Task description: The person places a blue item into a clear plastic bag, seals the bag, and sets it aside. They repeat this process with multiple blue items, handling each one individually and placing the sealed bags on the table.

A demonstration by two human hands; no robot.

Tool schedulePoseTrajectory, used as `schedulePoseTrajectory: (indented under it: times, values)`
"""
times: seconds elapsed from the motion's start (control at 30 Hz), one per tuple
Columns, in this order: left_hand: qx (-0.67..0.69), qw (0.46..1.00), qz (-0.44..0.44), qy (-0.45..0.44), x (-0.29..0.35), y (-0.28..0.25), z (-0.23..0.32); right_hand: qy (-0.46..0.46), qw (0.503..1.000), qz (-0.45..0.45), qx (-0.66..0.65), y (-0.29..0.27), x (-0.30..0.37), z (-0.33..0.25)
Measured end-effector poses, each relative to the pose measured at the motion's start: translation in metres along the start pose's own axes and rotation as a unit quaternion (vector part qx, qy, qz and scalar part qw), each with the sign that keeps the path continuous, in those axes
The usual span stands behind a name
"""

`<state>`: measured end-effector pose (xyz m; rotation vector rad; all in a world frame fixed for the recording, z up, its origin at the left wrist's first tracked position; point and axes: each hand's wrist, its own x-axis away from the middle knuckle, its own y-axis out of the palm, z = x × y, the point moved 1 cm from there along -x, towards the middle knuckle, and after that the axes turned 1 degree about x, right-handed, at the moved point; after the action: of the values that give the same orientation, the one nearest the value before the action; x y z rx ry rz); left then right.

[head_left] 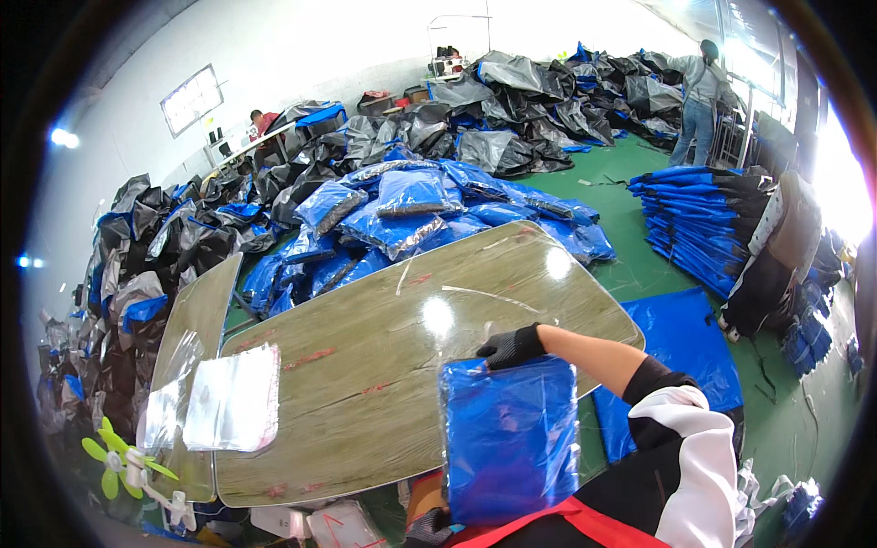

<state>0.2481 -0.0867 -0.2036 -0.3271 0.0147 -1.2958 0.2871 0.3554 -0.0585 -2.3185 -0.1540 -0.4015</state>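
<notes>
A folded blue sheet in a clear plastic bag (512,438) lies partly over the near right edge of the wood-patterned table (365,402), reaching down to my body. My right hand (512,347), in a black glove, is closed on the bag's far edge; pale fingertips show past the glove. At the bag's near left corner is my left hand (429,527), in a dark grey glove. It appears to grip that corner, though the lower edge of the view and the bag hide part of it.
Clear empty bags (233,402) lie at the table's left, near a green fan (114,461). Beyond the table rise bagged blue packets (411,196) and black-grey sheets (512,91). A blue stack (685,219) stands right, beside a bending person (781,247). Other people are farther back.
</notes>
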Motion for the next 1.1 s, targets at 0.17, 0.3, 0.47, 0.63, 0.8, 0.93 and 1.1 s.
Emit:
schedulePoseTrajectory:
  times: [0.17,0.3,0.47,0.63,0.8,0.93,1.1]
  values:
    - [0.156,0.977,0.104,-0.103,-0.003,-0.014,0.009,0.088,0.988,0.076,-0.104,-0.012,0.032,0.022]
    - [0.059,0.970,0.227,0.069,-0.018,-0.064,0.023,0.085,0.975,0.126,-0.162,-0.021,0.069,0.042]
    - [0.117,0.938,0.312,0.092,-0.024,-0.141,0.043,0.111,0.904,0.228,-0.345,-0.021,0.103,0.082]
    - [0.333,0.812,0.460,0.131,0.002,-0.196,0.062,0.111,0.892,0.405,-0.167,-0.026,0.129,0.126]
    - [0.073,0.968,0.238,-0.030,-0.007,-0.115,-0.004,0.235,0.750,0.615,0.063,-0.023,0.136,0.150]
    - [-0.096,0.976,-0.156,-0.115,0.005,-0.027,-0.028,0.081,0.665,0.708,-0.224,-0.014,0.161,0.138]
    - [0.039,0.997,0.025,-0.055,-0.027,-0.010,0.068,-0.089,0.590,0.670,-0.443,0.032,0.204,0.050]
